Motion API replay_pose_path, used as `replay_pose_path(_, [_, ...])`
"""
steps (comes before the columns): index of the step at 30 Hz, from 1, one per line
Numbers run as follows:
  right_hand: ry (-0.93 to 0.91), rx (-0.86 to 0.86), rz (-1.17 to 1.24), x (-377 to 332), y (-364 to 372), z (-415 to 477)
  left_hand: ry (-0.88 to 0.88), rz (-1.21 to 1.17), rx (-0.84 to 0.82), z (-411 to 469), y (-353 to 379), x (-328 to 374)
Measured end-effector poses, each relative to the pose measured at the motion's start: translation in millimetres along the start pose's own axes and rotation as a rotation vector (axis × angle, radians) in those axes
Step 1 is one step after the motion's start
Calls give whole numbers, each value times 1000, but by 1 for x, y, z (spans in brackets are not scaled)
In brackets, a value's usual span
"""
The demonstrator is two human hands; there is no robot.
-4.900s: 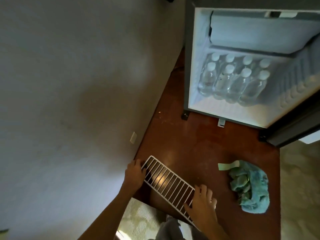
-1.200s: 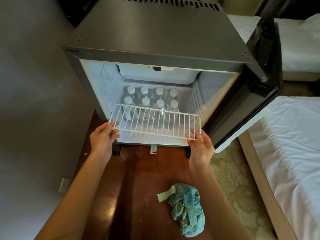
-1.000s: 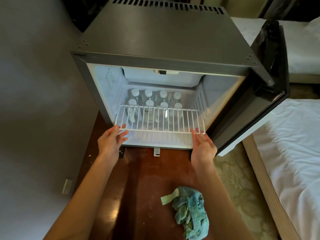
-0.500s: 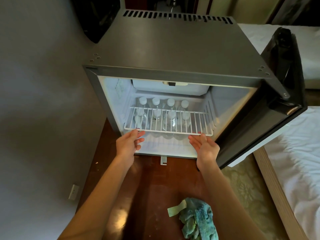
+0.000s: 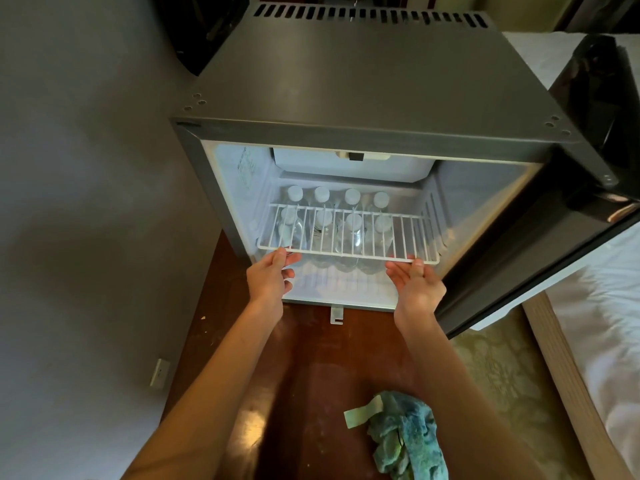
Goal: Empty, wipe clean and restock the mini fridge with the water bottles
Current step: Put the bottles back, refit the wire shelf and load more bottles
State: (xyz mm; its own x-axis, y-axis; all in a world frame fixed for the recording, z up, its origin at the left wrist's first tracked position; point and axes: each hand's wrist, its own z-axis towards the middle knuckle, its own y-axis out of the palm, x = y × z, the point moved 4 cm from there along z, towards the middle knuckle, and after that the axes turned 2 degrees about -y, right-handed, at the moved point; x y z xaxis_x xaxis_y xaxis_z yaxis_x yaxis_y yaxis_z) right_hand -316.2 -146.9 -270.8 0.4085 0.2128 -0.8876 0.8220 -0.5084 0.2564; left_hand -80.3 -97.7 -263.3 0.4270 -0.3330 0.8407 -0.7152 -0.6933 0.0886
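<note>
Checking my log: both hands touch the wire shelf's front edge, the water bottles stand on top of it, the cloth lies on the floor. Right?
Not quite: the head view shows the water bottles beneath the wire shelf, not on it. The left hand, right hand and cloth are as stated.

Pretty plain room, tbh. The wall (image 5: 86, 202) on the left is flat grey with one small white outlet (image 5: 160, 373) low down near the floor. The floor (image 5: 304, 375) is glossy reddish-brown wood with a soft glare spot (image 5: 249, 424) on it. To the right lies a pale patterned rug (image 5: 502, 368), then a light wooden bed frame (image 5: 561, 358) with white sheets (image 5: 606, 323). More white bedding (image 5: 530, 53) shows at the top right. Lighting's dim and warm overall.
</note>
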Motion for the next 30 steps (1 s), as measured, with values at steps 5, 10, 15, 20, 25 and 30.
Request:
replay_pose_path(5, [-17,-24,13,1,-1,5,6,-28,-4,4,2,-5])
replay_pose_path(10, [-42,-31,5,5,3,11,16,-43,6,6,12,-3])
replay_pose_path(15, [-16,-23,25,8,7,11,11,-41,9,0,17,-1])
replay_pose_path(20, [18,-24,54,4,8,8,8,-15,1,-3,12,3])
replay_pose_path(25, [39,-13,47,4,9,11,-2,-1,-4,-2,12,4])
replay_pose_path(30, [73,49,71,6,16,9,-27,-49,0,-3,19,4])
